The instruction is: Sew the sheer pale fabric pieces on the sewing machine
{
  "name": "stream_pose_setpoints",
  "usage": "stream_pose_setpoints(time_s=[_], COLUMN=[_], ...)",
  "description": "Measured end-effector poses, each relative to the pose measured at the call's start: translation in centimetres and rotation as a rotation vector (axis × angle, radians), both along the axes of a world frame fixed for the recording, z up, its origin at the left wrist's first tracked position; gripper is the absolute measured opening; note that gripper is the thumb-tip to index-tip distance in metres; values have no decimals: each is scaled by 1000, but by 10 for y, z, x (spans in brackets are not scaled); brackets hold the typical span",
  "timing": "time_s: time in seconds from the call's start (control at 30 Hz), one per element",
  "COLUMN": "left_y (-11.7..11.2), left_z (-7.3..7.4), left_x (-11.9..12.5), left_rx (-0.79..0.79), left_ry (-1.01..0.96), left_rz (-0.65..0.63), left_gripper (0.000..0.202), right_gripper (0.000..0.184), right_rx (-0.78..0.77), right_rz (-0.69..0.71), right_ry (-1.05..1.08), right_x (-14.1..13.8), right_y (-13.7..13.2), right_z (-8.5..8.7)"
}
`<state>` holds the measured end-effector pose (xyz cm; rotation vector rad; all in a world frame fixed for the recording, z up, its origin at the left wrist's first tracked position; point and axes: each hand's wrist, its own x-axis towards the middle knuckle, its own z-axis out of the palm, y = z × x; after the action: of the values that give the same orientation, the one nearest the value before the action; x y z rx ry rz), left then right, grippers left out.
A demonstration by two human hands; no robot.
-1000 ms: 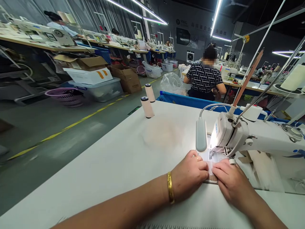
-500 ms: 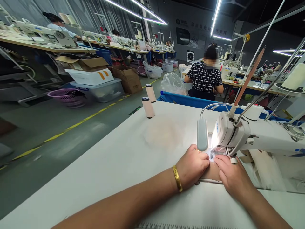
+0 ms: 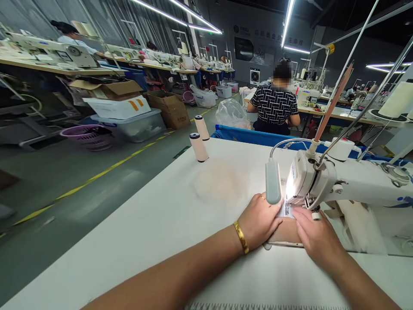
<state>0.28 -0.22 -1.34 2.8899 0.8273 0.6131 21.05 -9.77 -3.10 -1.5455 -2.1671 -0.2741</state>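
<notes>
My left hand (image 3: 260, 220), with a gold bracelet (image 3: 241, 237) at the wrist, lies left of the needle area with its fingers curled together. On the other side, my right hand (image 3: 318, 232) has its fingertips pressed together close to the presser foot (image 3: 287, 208). Whatever the fingers pinch is hidden or too small to name. A tan flat surface (image 3: 285, 231) shows between the hands. The white sewing machine (image 3: 358, 176) stands over them, its needle area brightly lit. A grey lamp head (image 3: 273, 181) on a bent neck hangs just above my left fingers.
Two pale pink thread cones (image 3: 199, 147) stand at the far left of the white table (image 3: 155, 219). Pale fabric (image 3: 358, 221) lies under the machine arm. Ahead, a person in a patterned shirt (image 3: 274, 105) sits behind a blue cloth bin (image 3: 251, 135). Boxes (image 3: 116, 106) line the aisle.
My left hand has shifted slightly left and its fingers have spread a little from the presser foot. My right fingertips have drawn slightly right. The view has turned a little.
</notes>
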Motion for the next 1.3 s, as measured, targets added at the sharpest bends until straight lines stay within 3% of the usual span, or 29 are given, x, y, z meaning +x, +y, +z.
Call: stream_pose_setpoints(time_s=[0.1, 0.2, 0.3, 0.37, 0.47, 0.53, 0.77, 0.93, 1.0, 1.1, 1.17, 1.23, 1.3], left_y=[-10, -25, -32, -26, -8, 2, 3, 1, -1, -6, -10, -13, -13], left_z=[8, 22, 34, 36, 29, 21, 2, 0, 0, 2, 4, 7, 9], left_x=[-3, -11, -22, -28, -31, -30, -18, -16, -16, -14, -13, -13, -15], left_rx=[4, -33, -93, -78, -2, 14, 80, 63, 20, -27, -35, -37, -62], left_ry=[142, 260, 251, 180, 60, 43, 65, -38, -119, -227, -281, -309, -275], left_rz=[65, 31, -68, -43, 76, 100, 86, 22, -18, -82, -125, -163, -187], left_gripper=[28, 25, 23, 21, 6, 12, 14, 19, 20, 19, 17, 16, 6], right_gripper=[44, 46, 45, 40, 35, 32, 21, 15, 13, 8, 29, 37, 25], right_rx=[37, 53, 24, 14, 19, 17, -18, -153, -204, -132, -106, -128, -149], right_rz=[155, 305, 396, 465, 549, 584, 635, 654, 600, 313, 113, 30, 34], right_ry=[80, 118, 117, 133, 144, 146, 148, 216, 303, 438, 447, 417, 380], right_x=[-5, -15, -25, -29, -32, -33, -35, -30, -26, -21, -21, -23, -25], right_y=[-2, -5, -9, -11, -15, -17, -24, -29, -30, -28, -24, -19, -15], right_z=[-1, 3, 6, 6, 5, 6, 7, 24, 29, 22, 12, 2, -4])
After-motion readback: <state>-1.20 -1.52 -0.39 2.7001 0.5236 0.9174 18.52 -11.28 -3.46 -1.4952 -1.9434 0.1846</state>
